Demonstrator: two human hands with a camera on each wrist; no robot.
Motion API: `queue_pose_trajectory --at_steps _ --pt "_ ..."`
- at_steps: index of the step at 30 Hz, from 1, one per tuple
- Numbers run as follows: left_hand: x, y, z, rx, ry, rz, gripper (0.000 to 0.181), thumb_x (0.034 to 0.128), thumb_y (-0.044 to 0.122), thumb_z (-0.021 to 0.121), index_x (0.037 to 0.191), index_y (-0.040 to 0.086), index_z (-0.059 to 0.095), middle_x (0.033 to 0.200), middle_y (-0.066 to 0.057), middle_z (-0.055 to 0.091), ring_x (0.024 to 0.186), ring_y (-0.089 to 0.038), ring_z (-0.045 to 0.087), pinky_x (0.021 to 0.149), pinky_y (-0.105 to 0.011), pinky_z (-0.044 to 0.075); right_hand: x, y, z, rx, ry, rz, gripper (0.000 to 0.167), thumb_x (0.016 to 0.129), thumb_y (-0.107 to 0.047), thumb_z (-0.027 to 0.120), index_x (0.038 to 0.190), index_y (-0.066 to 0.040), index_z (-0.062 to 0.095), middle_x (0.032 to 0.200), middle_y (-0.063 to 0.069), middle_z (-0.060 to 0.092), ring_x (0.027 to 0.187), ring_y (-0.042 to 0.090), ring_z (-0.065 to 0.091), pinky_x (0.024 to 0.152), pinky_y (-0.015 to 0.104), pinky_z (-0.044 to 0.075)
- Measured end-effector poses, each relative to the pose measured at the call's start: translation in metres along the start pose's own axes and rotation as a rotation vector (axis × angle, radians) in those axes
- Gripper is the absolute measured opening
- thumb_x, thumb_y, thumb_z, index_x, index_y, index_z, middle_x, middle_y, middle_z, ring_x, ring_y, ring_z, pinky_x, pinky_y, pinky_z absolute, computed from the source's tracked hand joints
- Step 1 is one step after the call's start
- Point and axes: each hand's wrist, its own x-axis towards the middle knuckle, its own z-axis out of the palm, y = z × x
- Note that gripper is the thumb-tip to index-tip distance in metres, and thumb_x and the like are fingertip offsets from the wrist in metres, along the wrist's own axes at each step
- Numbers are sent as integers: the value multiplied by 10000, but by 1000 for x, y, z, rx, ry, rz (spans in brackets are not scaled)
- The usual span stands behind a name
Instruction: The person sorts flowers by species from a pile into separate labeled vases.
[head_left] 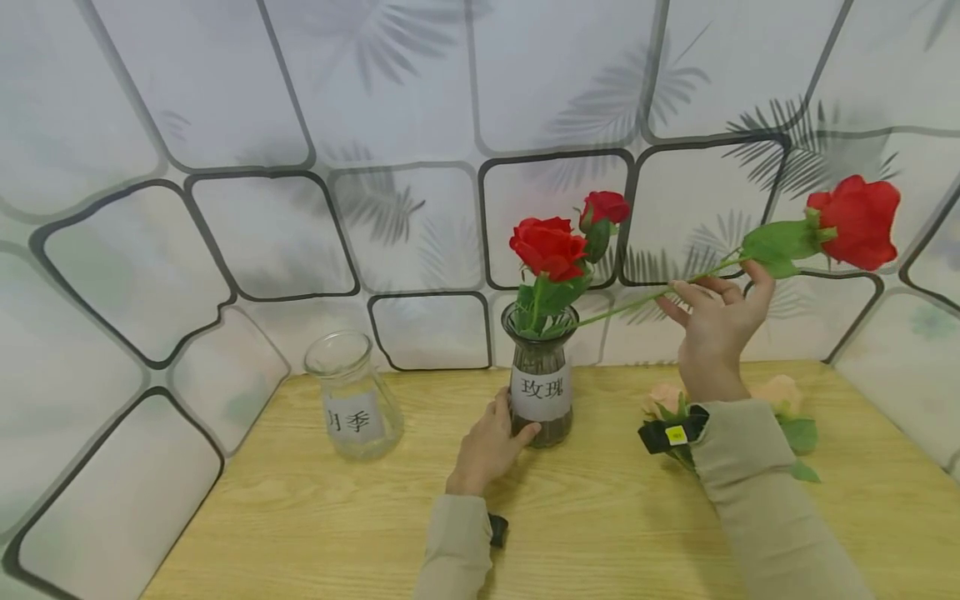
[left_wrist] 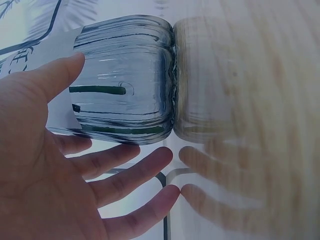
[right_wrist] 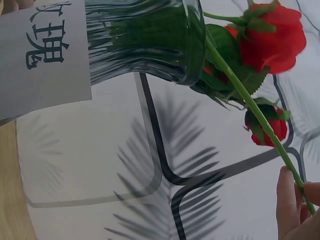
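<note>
A dark-tinted glass vase (head_left: 551,425) with a white paper label stands upright on the table, two red roses (head_left: 547,248) in it. My left hand (head_left: 487,446) holds its lower left side, thumb across the front and fingers behind. Inside the glass (left_wrist: 125,65), green stem ends show in the left wrist view. Between thumb and fingers, my right hand (head_left: 720,325) pinches the stem of a third red rose (head_left: 858,223). That stem (right_wrist: 245,95) slants, its lower end at the vase's mouth and its bloom out to the right.
A clear glass vase (head_left: 363,446) with another paper label stands to the left on the wooden table (head_left: 300,533). Peach-coloured flowers (head_left: 780,393) lie on the right, partly behind the right forearm. A patterned wall covering (head_left: 420,225) rises behind.
</note>
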Motion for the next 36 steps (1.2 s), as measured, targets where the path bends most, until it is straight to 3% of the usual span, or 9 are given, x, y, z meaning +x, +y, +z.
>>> queue_pose_trajectory --at_steps 2,7,10,28,36 --pt "0 0 0 0 -1 2 796 1012 442 619 1572 4 262 1498 -267 440 1272 -437 544 965 -578 501 -2 2 4 -12 -23 -11 382 1059 -77 483 1418 -170 392 995 119 416 631 253 566 597 429 618" --pt "0 0 1 5 -2 4 800 1010 440 624 1568 -4 263 1490 -272 446 1261 -434 554 953 -574 508 -9 9 11 -122 -94 -79 631 926 167 594 1431 -150 388 953 130 424 685 254 569 634 410 625" --pt "0 0 0 6 -3 5 803 1009 441 624 1567 -9 261 1488 -275 446 1254 -436 559 941 -576 514 -13 14 11 -171 -128 -112 692 890 200 618 1445 -136 376 954 129 434 726 246 563 656 393 625" --pt "1 -1 0 3 -6 11 797 1012 436 622 1564 -13 264 1487 -269 447 1273 -414 551 962 -564 505 -25 33 17 -385 -218 -236 687 903 187 624 1469 -104 365 941 79 476 781 206 588 693 296 614" --pt "1 -1 1 9 -3 11 799 1011 434 623 1565 -13 260 1482 -271 449 1267 -422 552 952 -575 507 -27 43 20 -454 -269 -217 640 889 201 637 1416 -55 379 914 62 499 746 180 582 673 279 611"
